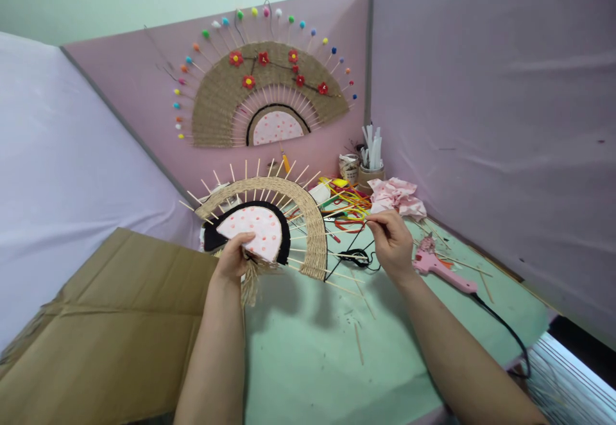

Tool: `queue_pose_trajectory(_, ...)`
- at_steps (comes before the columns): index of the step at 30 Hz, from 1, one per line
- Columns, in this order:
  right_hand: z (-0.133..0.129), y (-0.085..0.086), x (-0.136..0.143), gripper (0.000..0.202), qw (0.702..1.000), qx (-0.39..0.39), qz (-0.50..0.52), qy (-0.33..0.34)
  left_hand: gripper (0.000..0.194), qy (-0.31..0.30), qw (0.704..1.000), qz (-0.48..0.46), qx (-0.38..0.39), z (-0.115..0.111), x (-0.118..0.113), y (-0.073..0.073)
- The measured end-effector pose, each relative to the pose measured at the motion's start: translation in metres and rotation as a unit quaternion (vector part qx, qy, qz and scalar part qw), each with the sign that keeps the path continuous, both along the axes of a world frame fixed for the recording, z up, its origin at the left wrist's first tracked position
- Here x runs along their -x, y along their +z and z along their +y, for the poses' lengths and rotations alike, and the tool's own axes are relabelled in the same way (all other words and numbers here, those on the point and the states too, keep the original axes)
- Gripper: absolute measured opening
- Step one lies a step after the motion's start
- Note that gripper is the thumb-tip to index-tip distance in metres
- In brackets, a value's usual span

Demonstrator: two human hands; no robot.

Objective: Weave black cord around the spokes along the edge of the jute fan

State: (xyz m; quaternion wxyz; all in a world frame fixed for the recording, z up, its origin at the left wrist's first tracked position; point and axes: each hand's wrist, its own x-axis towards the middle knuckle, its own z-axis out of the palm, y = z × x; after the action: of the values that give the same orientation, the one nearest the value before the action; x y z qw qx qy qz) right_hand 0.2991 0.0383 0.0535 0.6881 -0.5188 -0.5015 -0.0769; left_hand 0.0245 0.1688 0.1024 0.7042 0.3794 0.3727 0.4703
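Note:
My left hand (233,257) grips a fan-shaped piece (316,235) at its base, thumb on the pink dotted half-circle (255,226). Thin sticks radiate from the piece through a band of woven tan cord, with a black border round the dotted part. Tan fringe hangs below my left hand. To the right, my right hand (391,239) pinches a black cord (356,237) that runs to the lower right end of the woven band. A loose black bundle (355,258) of the cord hangs between the fan and my right hand.
A finished fan (214,107) with red flowers and coloured balls hangs on the pink wall. A pink glue gun (445,271) lies at the right. Crumpled pink cloth (397,198), coloured strips and a jar of white sticks (371,155) stand behind. Cardboard (129,322) is at the left.

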Motion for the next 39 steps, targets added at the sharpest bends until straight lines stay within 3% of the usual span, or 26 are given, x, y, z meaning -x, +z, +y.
queue_pose_trajectory(13, 0.002, -0.002, 0.019, 0.015, 0.976, 0.14, 0.101, 0.132, 0.028, -0.008, 1.0, -0.007, 0.015, -0.008, -0.01, -0.007)
queue_pose_trajectory(19, 0.001, -0.001, 0.022, 0.018, 0.972, 0.165, 0.09, 0.139, 0.032, -0.03, 1.0, 0.004, 0.01, -0.005, -0.012, -0.015)
queue_pose_trajectory(27, 0.002, 0.001, 0.021, 0.018, 0.972, 0.157, 0.085, 0.156, 0.03, -0.051, 0.999, 0.001, 0.007, -0.01, -0.016, -0.015)
queue_pose_trajectory(30, -0.003, -0.001, 0.015, 0.018, 0.966, 0.176, 0.083, 0.169, 0.029, -0.061, 0.998, -0.01, 0.014, -0.014, -0.012, -0.025)
queue_pose_trajectory(34, -0.016, -0.009, 0.003, 0.016, 0.956, 0.205, 0.077, 0.194, 0.023, -0.097, 0.994, 0.014, 0.041, -0.024, 0.002, -0.048)
queue_pose_trajectory(39, -0.026, -0.02, -0.006, 0.015, 0.947, 0.232, 0.063, 0.212, 0.032, -0.086, 0.994, 0.038, 0.057, -0.038, 0.013, -0.075)
